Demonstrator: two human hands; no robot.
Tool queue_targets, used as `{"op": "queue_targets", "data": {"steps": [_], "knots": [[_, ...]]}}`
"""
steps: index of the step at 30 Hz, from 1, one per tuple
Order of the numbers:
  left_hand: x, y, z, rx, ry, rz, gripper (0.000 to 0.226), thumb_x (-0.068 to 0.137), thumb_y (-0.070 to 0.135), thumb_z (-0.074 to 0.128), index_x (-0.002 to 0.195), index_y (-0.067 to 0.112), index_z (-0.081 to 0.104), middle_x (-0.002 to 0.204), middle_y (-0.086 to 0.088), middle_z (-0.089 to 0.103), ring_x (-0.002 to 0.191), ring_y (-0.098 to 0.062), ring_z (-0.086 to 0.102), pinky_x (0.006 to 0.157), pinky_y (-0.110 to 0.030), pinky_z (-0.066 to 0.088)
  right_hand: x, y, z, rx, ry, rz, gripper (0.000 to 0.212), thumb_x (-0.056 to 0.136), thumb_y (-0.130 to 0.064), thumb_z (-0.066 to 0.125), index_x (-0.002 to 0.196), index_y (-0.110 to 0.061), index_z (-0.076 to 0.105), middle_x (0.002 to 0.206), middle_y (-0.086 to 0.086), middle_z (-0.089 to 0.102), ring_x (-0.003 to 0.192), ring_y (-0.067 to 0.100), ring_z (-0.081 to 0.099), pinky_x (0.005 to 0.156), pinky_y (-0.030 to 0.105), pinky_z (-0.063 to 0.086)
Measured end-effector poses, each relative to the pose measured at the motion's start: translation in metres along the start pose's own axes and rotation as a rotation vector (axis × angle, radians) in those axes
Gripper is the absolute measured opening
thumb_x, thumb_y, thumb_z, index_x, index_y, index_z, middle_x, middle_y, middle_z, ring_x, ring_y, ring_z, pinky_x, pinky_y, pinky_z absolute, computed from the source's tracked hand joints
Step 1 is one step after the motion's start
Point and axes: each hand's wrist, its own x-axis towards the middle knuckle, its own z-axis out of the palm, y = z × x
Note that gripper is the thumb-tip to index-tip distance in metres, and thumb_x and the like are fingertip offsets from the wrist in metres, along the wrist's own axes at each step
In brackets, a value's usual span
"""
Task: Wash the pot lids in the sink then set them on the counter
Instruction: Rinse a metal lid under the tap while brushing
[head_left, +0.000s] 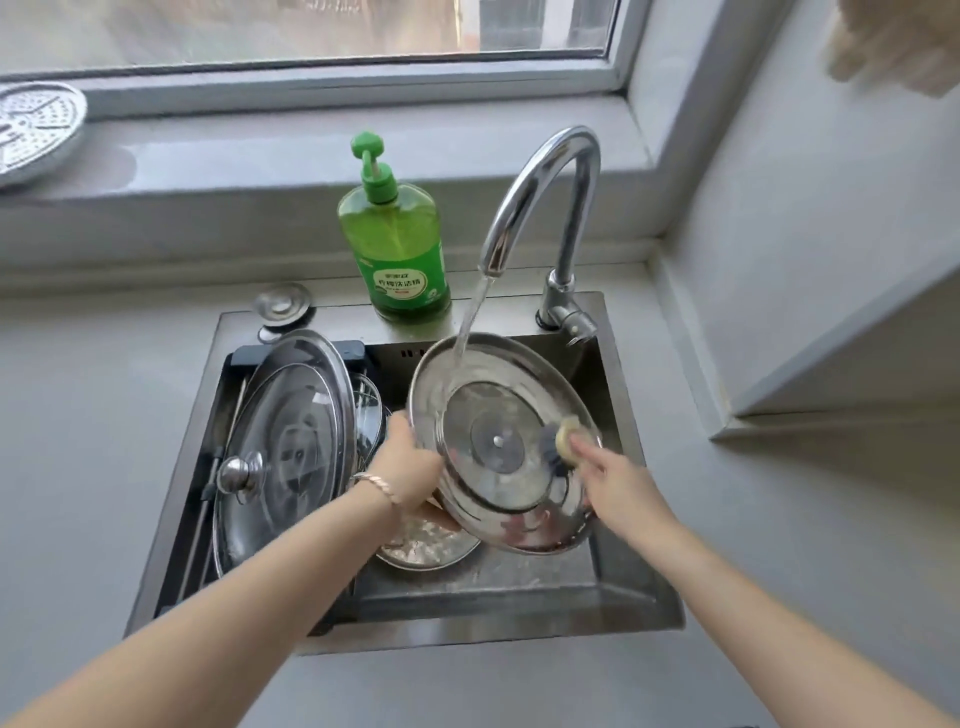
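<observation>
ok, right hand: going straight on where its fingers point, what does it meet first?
The right hand holds a sponge against the tilted steel lid. Its fingers point up-left across it, so the lid's centre disc probably comes first; depth is unclear.

My left hand (410, 467) and my right hand (618, 488) uncovered, both forearms (291, 561) bare as far as I can see, a slim twisted bracelet (378, 486) of pale rose-gold metal round my left wrist.
</observation>
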Motion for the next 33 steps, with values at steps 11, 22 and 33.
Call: {"op": "queue_targets", "data": {"steps": [11,22,33], "knots": [[-0.017,-0.003,-0.027,-0.192,-0.078,0.156,0.063,0.084,-0.011,0.049,0.132,0.024,0.029,0.108,-0.008,0.062,0.088,-0.035,0.065,0.06,-0.042,0.056,-0.003,-0.057,0.001,-0.177,0.073,-0.202,0.041,0.097,-0.024,0.039,0.13,-0.047,0.047,0.119,0.01,0.065,0.098,0.03,0.061,0.081,0.034,0.049],[-0.022,-0.006,-0.021,-0.213,-0.098,0.164,0.056,0.078,-0.022,0.037,0.115,0.019,0.04,0.101,-0.014,0.062,0.077,-0.028,0.059,0.055,-0.033,0.05,-0.003,-0.082,0.005,-0.158,0.03,-0.321,0.044,0.096,-0.019,0.041,0.131,-0.044,0.047,0.103,0.009,0.069,0.08,0.025,0.061,0.069,0.033,0.048],[-0.021,-0.009,-0.028,-0.126,-0.098,0.128,0.067,0.078,-0.017,0.036,0.128,0.029,0.033,0.106,-0.019,0.061,0.083,-0.048,0.062,0.06,-0.056,0.054,-0.018,-0.12,0.018,-0.28,-0.059,-0.553,0.049,0.093,-0.014,0.041,0.132,-0.044,0.047,0.095,0.009,0.07,0.058,0.016,0.049,0.055,0.029,0.039]]}}
